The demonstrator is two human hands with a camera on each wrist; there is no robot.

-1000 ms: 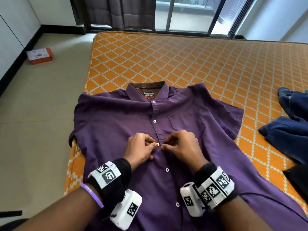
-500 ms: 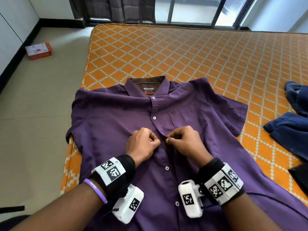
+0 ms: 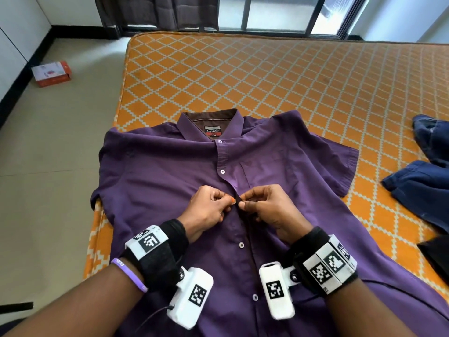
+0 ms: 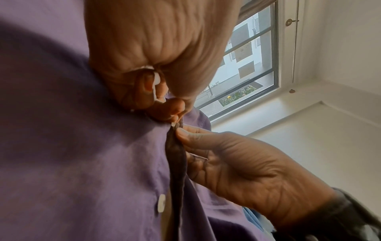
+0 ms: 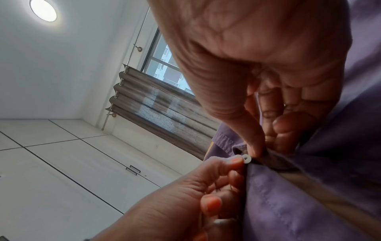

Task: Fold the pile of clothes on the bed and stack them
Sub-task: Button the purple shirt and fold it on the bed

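A purple short-sleeved shirt [image 3: 158,190] lies face up on the orange bed [image 3: 267,81], collar away from me. My left hand [image 3: 229,203] and right hand [image 3: 244,203] meet at mid chest on the button placket. Each pinches one edge of it between thumb and fingers. In the right wrist view a white button [image 5: 246,159] sits between the left thumb tip and the right hand [image 5: 255,151]. The left wrist view shows the left hand [image 4: 175,117] and the right thumb pinching the dark placket edge, with another button [image 4: 161,203] lower down. Buttons above and below are fastened.
Blue jeans [image 3: 425,190] lie crumpled at the bed's right side, with a dark garment [image 3: 437,259] nearer to me. The shirt's left sleeve hangs over the bed's left edge. A red and white box [image 3: 52,73] sits on the floor at the left.
Both hands stay at the same spot on the placket. The white button seen between the fingertips a second ago is now covered in the head view.
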